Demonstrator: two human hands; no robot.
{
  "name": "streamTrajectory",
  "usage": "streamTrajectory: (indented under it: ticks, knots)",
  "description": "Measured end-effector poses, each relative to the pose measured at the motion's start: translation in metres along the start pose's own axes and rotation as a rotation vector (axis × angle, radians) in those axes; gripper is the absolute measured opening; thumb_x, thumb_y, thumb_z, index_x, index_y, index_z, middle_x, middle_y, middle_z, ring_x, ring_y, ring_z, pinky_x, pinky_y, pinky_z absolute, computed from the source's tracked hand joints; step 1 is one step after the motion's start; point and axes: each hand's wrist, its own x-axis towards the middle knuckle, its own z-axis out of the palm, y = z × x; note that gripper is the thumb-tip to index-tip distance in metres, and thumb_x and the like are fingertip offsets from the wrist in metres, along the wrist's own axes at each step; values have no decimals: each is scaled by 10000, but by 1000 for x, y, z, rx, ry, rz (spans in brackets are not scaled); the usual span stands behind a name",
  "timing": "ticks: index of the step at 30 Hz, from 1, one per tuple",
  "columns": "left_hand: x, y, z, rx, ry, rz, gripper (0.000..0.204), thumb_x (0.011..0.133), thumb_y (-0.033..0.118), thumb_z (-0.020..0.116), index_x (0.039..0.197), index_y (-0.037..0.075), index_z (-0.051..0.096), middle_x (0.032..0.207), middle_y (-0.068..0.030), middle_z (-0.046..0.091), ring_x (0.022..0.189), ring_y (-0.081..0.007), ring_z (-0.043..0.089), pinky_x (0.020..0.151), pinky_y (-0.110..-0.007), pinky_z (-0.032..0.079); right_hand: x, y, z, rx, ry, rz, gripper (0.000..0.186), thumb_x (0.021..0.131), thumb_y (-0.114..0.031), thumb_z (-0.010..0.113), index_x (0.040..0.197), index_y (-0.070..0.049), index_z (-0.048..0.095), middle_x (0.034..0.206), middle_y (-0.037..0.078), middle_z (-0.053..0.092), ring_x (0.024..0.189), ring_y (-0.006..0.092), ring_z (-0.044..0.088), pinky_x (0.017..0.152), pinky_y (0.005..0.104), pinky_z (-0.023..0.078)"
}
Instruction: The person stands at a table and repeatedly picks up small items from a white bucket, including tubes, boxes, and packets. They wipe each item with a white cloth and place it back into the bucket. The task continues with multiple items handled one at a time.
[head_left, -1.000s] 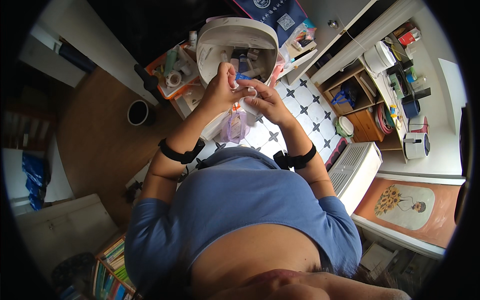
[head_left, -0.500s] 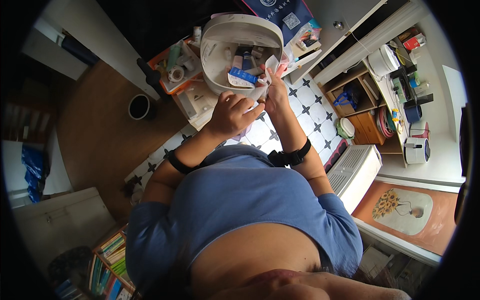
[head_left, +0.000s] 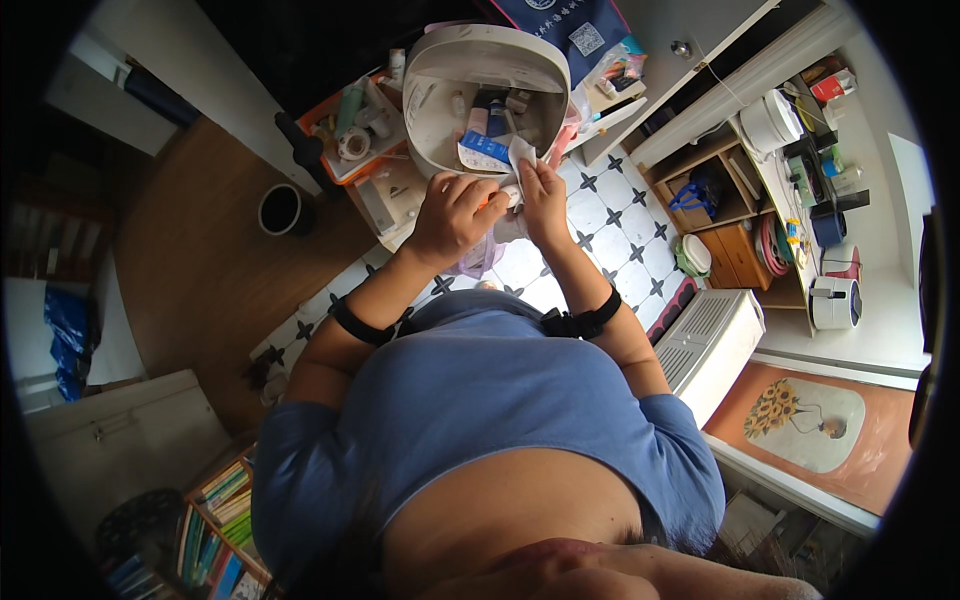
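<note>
Wh. tissue lower vs. b4, thin, crumpled, top end loose

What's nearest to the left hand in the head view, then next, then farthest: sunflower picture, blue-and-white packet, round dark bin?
From the left hand:
1. Blue-and-white packet, just above it, in the white tub.
2. Round dark bin, out to the left.
3. Sunflower picture, far to the right.

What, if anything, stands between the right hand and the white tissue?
Nothing visible does: the right hand directly grips the white tissue. The left hand is close by, to the left, not between them.
</note>
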Motion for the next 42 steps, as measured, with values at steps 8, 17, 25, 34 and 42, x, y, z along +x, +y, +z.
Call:
streamTrajectory:
  ticks: [8, 17, 25, 34, 42]
  knots:
    - [-18, -4, 9, -163, -114, -153, 315, 673, 114, 746, 928, 92, 563, 884, -23, 586, 847, -221, 567, 779, -369, 426, -1, 11, -3, -830, -78, -448, 189, 866, -108, 557, 1028, -28, 614, 718, 240, 615, 669, 419, 610, 573, 446, 494]
    - [-29, -24, 11, -175, -128, -346, 335, 604, 24, 687, 906, 61, 548, 826, -79, 578, 823, -272, 566, 776, -383, 421, -11, -3, 12, -700, -405, -587, 289, 883, -195, 588, 1141, -66, 592, 976, 158, 574, 807, 363, 602, 691, 401, 490]
    - [-42, -26, 15, -128, -149, -306, 322, 604, 11, 666, 908, 38, 565, 814, -98, 585, 832, -293, 567, 795, -393, 433, -8, 5, 20, -796, -546, -413, 162, 877, -138, 584, 941, 10, 599, 850, 190, 564, 780, 389, 577, 684, 409, 469]
    - [-104, -140, 36, -243, 130, -979, 207, 745, 190, 706, 868, 87, 575, 658, -55, 616, 594, -184, 611, 562, -313, 476, 23, 12, -27, -96, -360, 253, 343, 978, -300, 438, 995, -5, 610, 870, 103, 639, 758, 217, 630, 710, 346, 501]
    - [-170, -280, 97, -264, 338, -1669, 276, 784, 254, 708, 901, 50, 563, 831, -79, 648, 775, -209, 628, 705, -330, 493, 12, -3, -87, 823, -291, 402, 510, 970, -371, 368, 1340, -25, 425, 1280, 160, 519, 1154, 288, 523, 1007, 447, 400]
